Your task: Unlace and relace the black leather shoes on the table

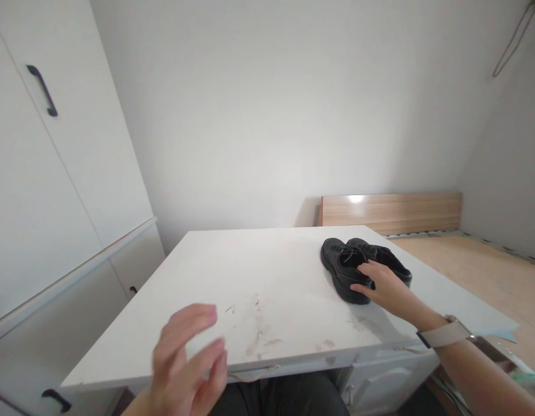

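A pair of black shoes (pixel 352 263) sits on the right part of a white table (pixel 259 277), toes pointing away from me. My right hand (pixel 386 286) reaches across the table and grips the heel of the nearer shoe, fingers curled over its back edge. A pale watch strap (pixel 445 333) circles that wrist. My left hand (pixel 187 361) hovers above the table's front edge at lower left, fingers loosely spread and slightly curved, holding nothing.
The table top carries brown smudges (pixel 259 335) near its front edge. White cabinets with black handles (pixel 42 89) stand at the left. A wooden bed frame (pixel 393 211) lies behind the table at the right, against the grey wall.
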`<act>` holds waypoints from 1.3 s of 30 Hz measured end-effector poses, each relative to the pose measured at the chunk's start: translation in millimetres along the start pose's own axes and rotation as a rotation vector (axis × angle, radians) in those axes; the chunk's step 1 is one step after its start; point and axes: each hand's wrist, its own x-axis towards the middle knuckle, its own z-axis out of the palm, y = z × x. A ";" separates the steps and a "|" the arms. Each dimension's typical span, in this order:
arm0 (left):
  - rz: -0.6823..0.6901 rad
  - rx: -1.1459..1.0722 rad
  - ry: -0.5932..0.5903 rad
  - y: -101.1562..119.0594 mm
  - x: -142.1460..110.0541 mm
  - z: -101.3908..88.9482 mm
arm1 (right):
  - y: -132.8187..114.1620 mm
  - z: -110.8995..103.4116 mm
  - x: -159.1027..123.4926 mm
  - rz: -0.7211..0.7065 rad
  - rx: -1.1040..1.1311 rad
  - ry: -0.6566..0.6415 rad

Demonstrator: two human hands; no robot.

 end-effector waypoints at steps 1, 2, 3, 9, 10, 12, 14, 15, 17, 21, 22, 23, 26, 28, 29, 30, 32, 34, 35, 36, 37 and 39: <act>0.027 -0.020 -0.018 -10.9 6.4 12.3 | -4.5 3.7 3.3 -0.020 0.032 -0.001; 0.020 -0.059 -0.053 -21.0 13.1 25.6 | -12.2 6.0 6.8 -0.046 0.067 -0.005; -0.022 -0.114 -0.100 -29.9 19.8 39.4 | -22.8 7.4 10.3 -0.078 0.103 -0.009; -0.215 -0.363 -0.279 -66.6 59.2 112.7 | -111.1 25.0 27.9 -0.266 0.254 0.000; -0.210 -0.383 -0.295 -71.5 65.0 120.9 | -124.2 31.3 30.6 -0.310 0.288 -0.001; -0.195 -0.420 -0.325 -81.1 74.9 132.4 | -146.2 46.5 37.1 -0.415 0.402 0.007; -0.177 -0.446 -0.352 -91.0 81.2 137.2 | -162.5 62.7 45.5 -0.509 0.474 0.024; -0.173 -0.453 -0.361 -96.0 82.6 137.6 | -168.4 69.9 50.7 -0.548 0.492 0.036; -0.183 -0.456 -0.364 -104.9 82.2 136.0 | -175.7 79.6 62.7 -0.637 0.505 0.061; -0.234 -0.449 -0.345 -114.8 72.4 132.6 | -171.2 76.4 88.8 -0.802 0.596 0.046; -0.243 -0.453 -0.340 -115.4 69.4 132.9 | -166.6 73.6 93.9 -0.773 0.663 0.061; -0.253 -0.458 -0.335 -115.6 66.6 133.6 | -161.4 71.7 97.9 -0.693 0.734 0.095; -0.296 -0.471 -0.304 -115.0 59.4 137.7 | -146.6 76.7 102.8 -0.402 0.830 0.200; -0.321 -0.458 -0.290 -114.8 55.8 140.7 | -140.8 88.7 102.4 -0.328 0.820 0.191; -0.328 -0.447 -0.291 -114.7 54.3 141.9 | -139.4 95.8 101.9 -0.319 0.818 0.175; -0.336 -0.437 -0.294 -114.4 53.1 142.7 | -138.9 102.6 101.4 -0.308 0.824 0.168; -0.347 -0.425 -0.301 -113.1 51.6 143.2 | -139.5 113.0 100.7 -0.276 0.848 0.186; -0.342 -0.431 -0.301 -110.2 51.1 142.8 | -140.4 117.4 99.7 -0.242 0.865 0.223; -0.332 -0.437 -0.301 -108.1 51.0 142.4 | -140.8 117.1 98.9 -0.236 0.871 0.237; -0.318 -0.442 -0.303 -105.7 51.2 141.9 | -141.1 115.3 97.6 -0.234 0.877 0.243; -0.301 -0.449 -0.310 -103.2 51.5 141.4 | -141.6 112.2 95.9 -0.237 0.886 0.247; -0.277 -0.462 -0.329 -98.4 52.7 140.3 | -143.1 103.6 91.3 -0.236 0.927 0.266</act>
